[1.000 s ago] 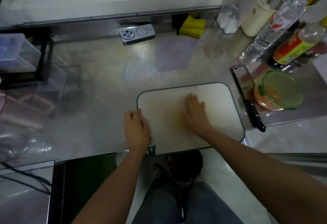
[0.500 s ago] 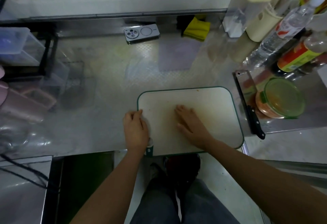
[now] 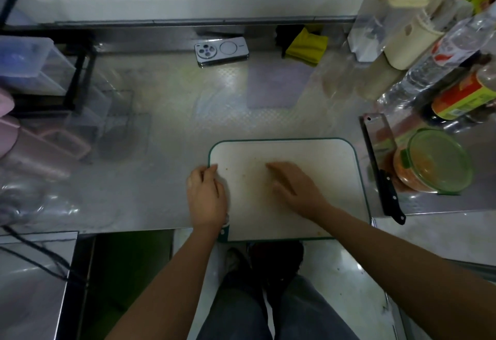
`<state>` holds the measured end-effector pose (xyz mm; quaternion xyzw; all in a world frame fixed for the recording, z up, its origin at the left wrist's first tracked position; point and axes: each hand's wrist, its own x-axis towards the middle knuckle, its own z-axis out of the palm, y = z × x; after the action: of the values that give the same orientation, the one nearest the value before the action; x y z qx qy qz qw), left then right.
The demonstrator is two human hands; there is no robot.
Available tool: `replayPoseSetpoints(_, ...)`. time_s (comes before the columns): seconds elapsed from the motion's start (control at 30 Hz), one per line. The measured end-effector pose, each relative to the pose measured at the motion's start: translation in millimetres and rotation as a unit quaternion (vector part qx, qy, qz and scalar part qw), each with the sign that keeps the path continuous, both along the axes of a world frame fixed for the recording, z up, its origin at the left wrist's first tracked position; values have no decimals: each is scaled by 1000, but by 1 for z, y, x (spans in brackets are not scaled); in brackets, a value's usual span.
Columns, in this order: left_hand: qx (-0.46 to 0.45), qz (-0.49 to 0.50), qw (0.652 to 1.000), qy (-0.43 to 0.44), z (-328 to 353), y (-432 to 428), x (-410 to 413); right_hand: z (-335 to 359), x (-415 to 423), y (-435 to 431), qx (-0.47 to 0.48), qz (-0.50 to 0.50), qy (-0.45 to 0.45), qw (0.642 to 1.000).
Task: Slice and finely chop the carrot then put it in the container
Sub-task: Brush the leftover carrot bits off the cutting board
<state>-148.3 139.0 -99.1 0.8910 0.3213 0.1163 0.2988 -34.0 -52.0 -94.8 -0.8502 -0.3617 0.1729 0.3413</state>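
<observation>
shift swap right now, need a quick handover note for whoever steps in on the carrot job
Left hand grips the left edge of the cutting board; right hand lies flat and open on it.
Knife lies on the counter right of the board, beside the container.
Done: chopped carrot is in the container, green lid on.
Left: a few orange bits on the board, probably to be cleared.

Dim, greenish light; soft glare and smeared reflections on the steel counter. Wide-angle bending toward the edges; bottles at right slightly blurred; space under the counter in shadow.
</observation>
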Motion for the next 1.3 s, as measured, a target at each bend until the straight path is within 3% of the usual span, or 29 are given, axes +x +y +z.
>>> replayPoseSetpoints(0.1, -13, -36, 999, 13, 1, -1, 4, -6, 28, 6, -42, -59, -7, 997)
replayPoseSetpoints(0.2, -22, -105, 992, 64, -2, -1, 12, -12, 9, 20, -106, 45, -12, 993)
replayPoseSetpoints(0.3, -24, -188, 979, 79, -5, -4, 8, -4, -29, 17, -9, 97, 26, 995)
replayPoseSetpoints(0.43, -114, -241, 964, -9, 6, -17, -14, 2, -26, -7, 83, -85, 27, 993)
replayPoseSetpoints(0.5, -171, -200, 964, -49, 15, -18, -22, -5, -15, -21, 17, -180, -1, 984)
replayPoseSetpoints(0.57, -169, -147, 973, -57, 17, -17, -23, -14, -18, -26, -100, -227, 2, 969)
replayPoseSetpoints(0.63, -152, -139, 978, -25, 15, -18, -24, -18, -41, -17, -165, -200, -26, 965)
replayPoseSetpoints(0.67, -151, -150, 977, -6, 13, -22, -26, -17, -57, -8, -154, -158, -42, 974)
replayPoseSetpoints(0.7, -159, -159, 974, 6, 12, -26, -29, -15, -72, 1, -124, -101, -47, 986)
replayPoseSetpoints(0.8, -160, -156, 975, -19, 11, -35, -42, 4, -102, 14, -15, 4, 65, 998)
replayPoseSetpoints(0.9, -98, -136, 986, -23, 4, -27, -46, -3, -83, -5, -6, -111, 7, 994)
replayPoseSetpoints(0.97, -74, -107, 991, 9, 0, -22, -47, -16, -67, -29, -97, -250, -46, 962)
replayPoseSetpoints(1.03, -110, -76, 991, 16, 0, -23, -49, -17, -71, -37, -181, -316, -40, 931)
replayPoseSetpoints(1.17, -164, -41, 986, -14, 5, -28, -51, -10, -109, -1, -187, -144, -1, 972)
replayPoseSetpoints(1.3, -198, -15, 979, -46, 10, -24, -51, 4, -112, 32, -23, -22, 161, 986)
